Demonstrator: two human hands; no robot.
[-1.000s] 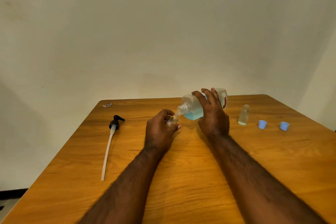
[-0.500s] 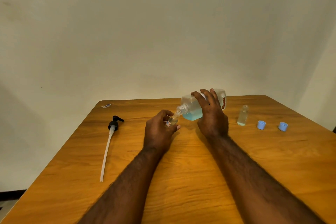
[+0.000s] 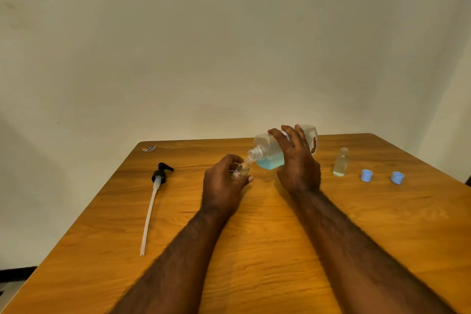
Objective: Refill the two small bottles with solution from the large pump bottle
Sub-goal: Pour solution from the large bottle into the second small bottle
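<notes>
My right hand [image 3: 297,163] grips the large clear bottle [image 3: 267,153], tipped on its side above the wooden table [image 3: 254,250]. Blue liquid pools in its lower side and its open neck points left and down. My left hand [image 3: 223,185] holds a small clear bottle [image 3: 241,170] tilted with its mouth right at that neck. A second small bottle [image 3: 340,162] stands upright to the right, uncapped, with a little pale liquid at the bottom. Two light blue caps [image 3: 367,175] [image 3: 397,177] lie beside it.
The black pump head with its long white tube [image 3: 153,201] lies on the table's left side. A small scrap [image 3: 149,148] sits near the back left corner. A pale wall rises behind the table.
Both hands and both held bottles stay almost still; the large bottle has tipped very slightly further.
</notes>
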